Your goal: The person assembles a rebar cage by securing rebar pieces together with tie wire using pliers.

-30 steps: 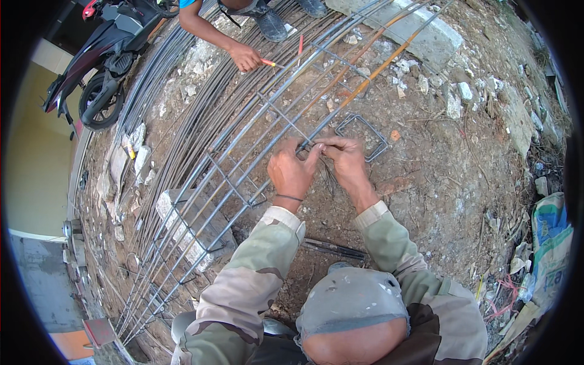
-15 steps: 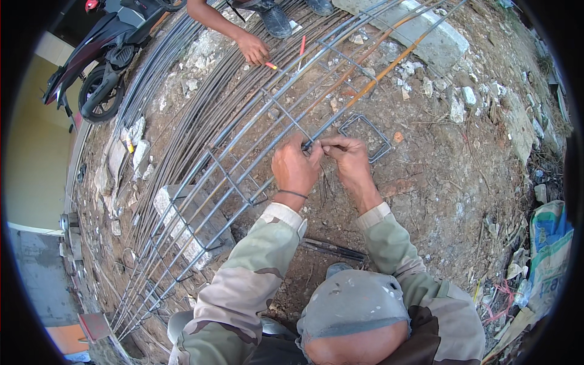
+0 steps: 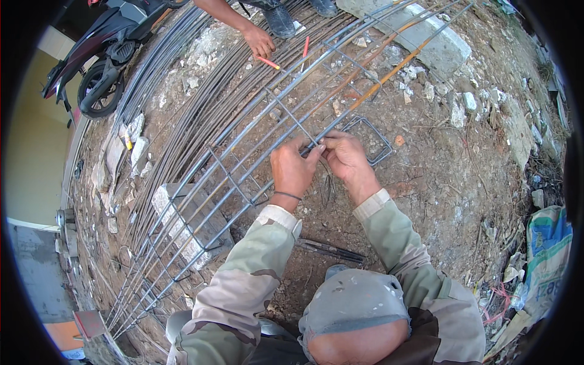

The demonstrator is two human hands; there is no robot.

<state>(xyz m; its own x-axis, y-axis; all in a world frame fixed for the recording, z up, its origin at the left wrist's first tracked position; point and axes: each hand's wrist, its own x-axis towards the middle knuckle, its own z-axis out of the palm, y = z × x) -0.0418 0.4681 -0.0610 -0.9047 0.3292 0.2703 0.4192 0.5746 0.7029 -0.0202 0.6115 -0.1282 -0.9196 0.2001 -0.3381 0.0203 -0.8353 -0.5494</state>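
I am looking down on bare, rubble-strewn ground (image 3: 462, 182) that is filling most of the view. A long rebar cage (image 3: 243, 176) is lying across it, running from about seven o'clock up to one o'clock, its long bars crossed by square stirrups. A bundle of loose rebar (image 3: 164, 91) is lying alongside it toward ten o'clock, and a parked scooter (image 3: 97, 55) is standing at eleven o'clock. A concrete block (image 3: 426, 36) is sitting at one o'clock, under the far end of the cage. At four o'clock a printed sack (image 3: 547, 255) is slumping at the edge of the ground.

Near the centre, my left hand (image 3: 294, 169) and right hand (image 3: 345, 159) are meeting on the nearest long bar, fingertips touching each other. Both are pinching closed around thin tie wire (image 3: 328, 182), whose loose ends are hanging down just below them. A separate square stirrup (image 3: 368, 140) is lying flat on the ground at the right hand's two o'clock, just beside it.

At twelve o'clock another person's hand (image 3: 258, 42) is reaching down to the cage, holding a red-handled tool (image 3: 267, 62).
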